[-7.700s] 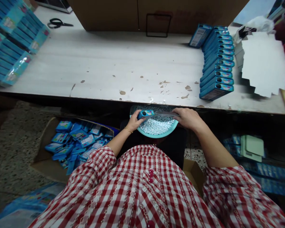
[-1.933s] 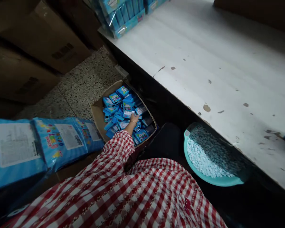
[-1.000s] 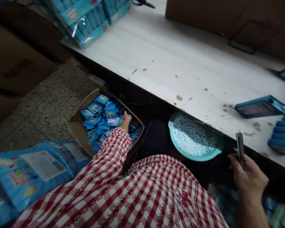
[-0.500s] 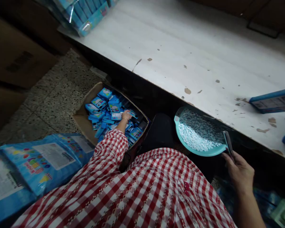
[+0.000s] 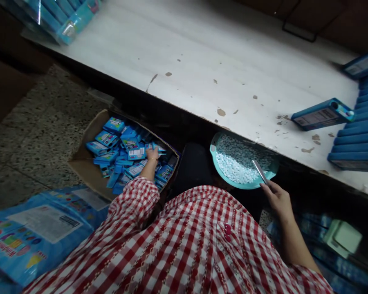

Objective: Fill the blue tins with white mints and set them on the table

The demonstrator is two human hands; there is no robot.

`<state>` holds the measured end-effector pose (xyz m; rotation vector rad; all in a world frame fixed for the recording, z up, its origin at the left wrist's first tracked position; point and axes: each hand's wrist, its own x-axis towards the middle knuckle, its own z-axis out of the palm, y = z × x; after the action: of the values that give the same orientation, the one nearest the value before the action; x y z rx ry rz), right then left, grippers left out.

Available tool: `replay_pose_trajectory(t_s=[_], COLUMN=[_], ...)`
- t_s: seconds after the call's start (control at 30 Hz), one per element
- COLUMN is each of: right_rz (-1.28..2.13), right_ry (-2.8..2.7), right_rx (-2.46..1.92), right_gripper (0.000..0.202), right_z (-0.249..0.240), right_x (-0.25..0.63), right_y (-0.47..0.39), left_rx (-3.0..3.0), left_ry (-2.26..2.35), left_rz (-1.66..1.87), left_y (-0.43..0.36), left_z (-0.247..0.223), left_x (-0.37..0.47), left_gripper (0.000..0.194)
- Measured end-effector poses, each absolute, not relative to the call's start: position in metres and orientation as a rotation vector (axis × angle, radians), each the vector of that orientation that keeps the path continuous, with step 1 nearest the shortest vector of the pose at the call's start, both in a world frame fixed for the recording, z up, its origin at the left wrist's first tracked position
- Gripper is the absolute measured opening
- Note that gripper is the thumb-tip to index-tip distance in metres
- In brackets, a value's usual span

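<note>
My left hand (image 5: 152,153) reaches into a cardboard box (image 5: 90,173) full of small blue printed packs (image 5: 131,142). Its fingers are closed on one small blue pack (image 5: 158,148) near the box's far right side. In my right hand (image 5: 278,199) is a narrow metal scoop (image 5: 260,170), gripped by its near end. The scoop's tip points up and left over a turquoise bowl (image 5: 215,162) filled with small white pellets (image 5: 237,165). The bowl sits just below the table's edge; shadow covers its far part.
A white table (image 5: 190,49) with chipped paint runs across the top. On its right stand a blue pack (image 5: 320,115) and a row of blue packs (image 5: 360,126). A wrapped bundle (image 5: 66,20) lies at its left end. Large blue printed bags (image 5: 43,228) lie at lower left.
The whole view has shifted, showing more of the table's right side. My right hand has moved left, bringing the scoop over the bowl. My left hand stays in the cardboard box.
</note>
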<state>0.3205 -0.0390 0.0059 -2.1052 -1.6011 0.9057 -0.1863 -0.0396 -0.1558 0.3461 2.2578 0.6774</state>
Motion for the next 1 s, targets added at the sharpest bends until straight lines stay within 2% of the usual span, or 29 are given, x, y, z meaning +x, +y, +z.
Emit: replay_pose_trajectory(t_s=[0.13, 0.23, 0.4, 0.5, 0.6, 0.7, 0.8, 0.9, 1.0], right_rz=[0.965, 0.967, 0.933, 0.774, 0.578, 0.465, 0.406, 0.428, 0.678], right_ry=[-1.568, -1.569, -1.697, -1.929, -2.165, -2.372, -2.548, -2.649, -2.532], right_rx=[-2.111, -2.069, -2.02, -2.086, -2.217, -2.308, -2.294, -2.219, -2.221], right_gripper=[0.056, 0.058, 0.059, 0.051, 0.046, 0.044, 0.041, 0.036, 0.033], right_z=[-0.007, -0.017, -0.021, -0.009, 0.007, 0.02, 0.022, 0.01, -0.015], right_x=[0.332, 0.336, 0.333, 0.331, 0.336, 0.347, 0.353, 0.338, 0.301], right_y=[-0.037, -0.032, -0.02, -0.015, -0.015, -0.018, -0.018, -0.009, 0.007], left_rx=[0.329, 0.758, 1.732, 1.956, 2.005, 1.957, 1.865, 1.838, 1.735], left_ry=[2.186, 1.982, 1.633, 1.613, 1.639, 1.615, 1.633, 1.56, 1.563], left_rz=[0.861, 0.887, 0.405, 0.276, 0.332, 0.441, 0.415, 0.345, 0.356], left_y=[-0.082, -0.106, -0.083, -0.059, -0.055, -0.062, -0.071, -0.075, -0.076], left_z=[-0.105, -0.045, 0.036, 0.043, 0.032, 0.025, 0.027, 0.033, 0.033], left_x=[-0.209, -0.205, -0.125, -0.066, -0.038, -0.047, -0.068, -0.076, -0.068], left_gripper=[0.045, 0.04, 0.029, 0.034, 0.05, 0.062, 0.058, 0.059, 0.065])
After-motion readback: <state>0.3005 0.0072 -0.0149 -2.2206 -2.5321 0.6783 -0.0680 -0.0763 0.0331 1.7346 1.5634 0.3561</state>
